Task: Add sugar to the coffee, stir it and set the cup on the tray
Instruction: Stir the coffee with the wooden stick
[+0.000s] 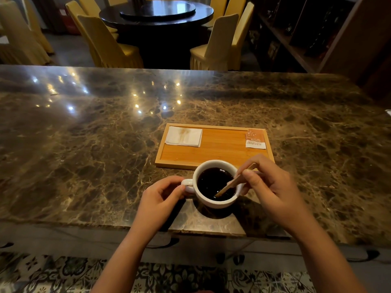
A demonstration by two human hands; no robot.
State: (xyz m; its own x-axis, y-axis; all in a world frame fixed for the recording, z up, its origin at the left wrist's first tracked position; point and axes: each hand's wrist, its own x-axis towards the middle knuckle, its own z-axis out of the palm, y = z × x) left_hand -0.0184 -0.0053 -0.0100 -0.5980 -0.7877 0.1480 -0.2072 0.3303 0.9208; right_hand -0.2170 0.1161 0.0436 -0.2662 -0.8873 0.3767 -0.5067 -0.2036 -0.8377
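A white cup (213,203) full of dark coffee stands on the marble counter, just in front of the wooden tray (220,153). My left hand (160,199) pinches the cup's handle on its left side. My right hand (273,187) holds a thin wooden stir stick (229,187), whose lower end dips into the coffee. On the tray's far right corner lies an orange and white sugar packet (255,138). A folded white napkin (183,136) with a brown stain lies at the tray's far left.
The brown marble counter (95,144) stretches wide to both sides, with its front edge close below the cup. Beyond it stand yellow covered chairs (218,45) around a dark round table (156,15). Dark shelves (306,34) stand at the back right.
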